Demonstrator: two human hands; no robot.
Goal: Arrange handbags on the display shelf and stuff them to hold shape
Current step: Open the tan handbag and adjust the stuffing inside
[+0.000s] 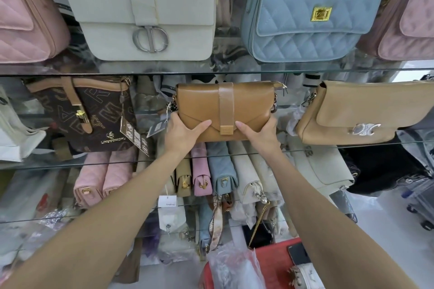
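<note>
The fingers of both hands are wrapped around the lower corners of a tan flap handbag, held upright on the middle glass shelf between a brown monogram bag and a beige bag. Placement appears to be in hand; squaring and release seem required next.

A tan flap handbag (strap closure, flap shut) stands upright on the middle glass shelf.
</note>
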